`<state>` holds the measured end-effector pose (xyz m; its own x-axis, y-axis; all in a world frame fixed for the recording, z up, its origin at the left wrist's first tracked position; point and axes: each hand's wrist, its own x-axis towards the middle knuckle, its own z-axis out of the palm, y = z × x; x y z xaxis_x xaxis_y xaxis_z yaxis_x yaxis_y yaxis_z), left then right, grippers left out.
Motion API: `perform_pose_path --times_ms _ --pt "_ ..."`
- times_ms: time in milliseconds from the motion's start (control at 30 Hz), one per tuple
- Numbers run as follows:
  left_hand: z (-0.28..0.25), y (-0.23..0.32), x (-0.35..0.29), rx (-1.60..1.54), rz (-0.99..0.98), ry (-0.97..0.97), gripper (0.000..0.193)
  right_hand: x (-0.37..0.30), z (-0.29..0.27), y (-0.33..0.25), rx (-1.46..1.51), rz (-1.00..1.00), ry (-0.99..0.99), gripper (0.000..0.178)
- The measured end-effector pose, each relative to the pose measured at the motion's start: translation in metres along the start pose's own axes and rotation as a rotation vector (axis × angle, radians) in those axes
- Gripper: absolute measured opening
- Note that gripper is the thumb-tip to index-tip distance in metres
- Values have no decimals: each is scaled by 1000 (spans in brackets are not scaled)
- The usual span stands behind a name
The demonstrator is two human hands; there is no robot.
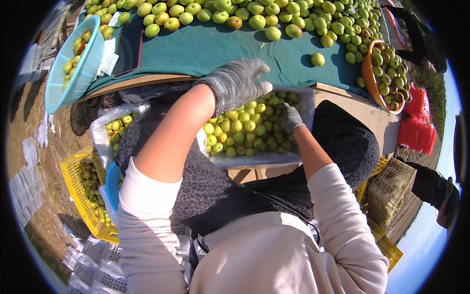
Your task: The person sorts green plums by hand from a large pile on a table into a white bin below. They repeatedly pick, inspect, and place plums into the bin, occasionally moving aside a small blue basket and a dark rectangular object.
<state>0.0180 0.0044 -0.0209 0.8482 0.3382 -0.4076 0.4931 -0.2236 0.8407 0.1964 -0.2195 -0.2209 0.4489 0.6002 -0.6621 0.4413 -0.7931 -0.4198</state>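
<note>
My left hand [237, 84], in a grey knit glove, hovers above the near edge of the green-clothed table. Its fingers and thumb are spread, with nothing visible between them. Below it stands a plastic-lined crate [274, 158] filled with small round yellow-green fruit [237, 125] that look like jujubes. At the crate's right side, my right hand [292, 120], gloved the same way, reaches down onto the fruit. Its fingers curl inward, partly in shadow, and whatever they hold is hard to make out.
Loose fruit [257, 21] covers the far part of the green cloth [205, 49]. A blue basket [56, 81] stands at left, an orange basket [370, 81] at right. Beside my left leg are a lined box [100, 131] and a yellow crate [73, 183]. Red bags [416, 132] and a beige crate [391, 183] lie right.
</note>
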Motion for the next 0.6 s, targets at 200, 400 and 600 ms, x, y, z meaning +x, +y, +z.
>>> perform_pose_path --times_ms 200,400,600 --pt "-4 -1 -1 270 41 -90 52 -67 -36 -71 1105 -81 -374 43" --pt "-1 18 -15 491 290 -116 48 -111 -68 -159 1174 -361 -358 73" --pt "-77 -11 -23 355 401 827 37 -73 -81 -140 1368 -254 -344 47"
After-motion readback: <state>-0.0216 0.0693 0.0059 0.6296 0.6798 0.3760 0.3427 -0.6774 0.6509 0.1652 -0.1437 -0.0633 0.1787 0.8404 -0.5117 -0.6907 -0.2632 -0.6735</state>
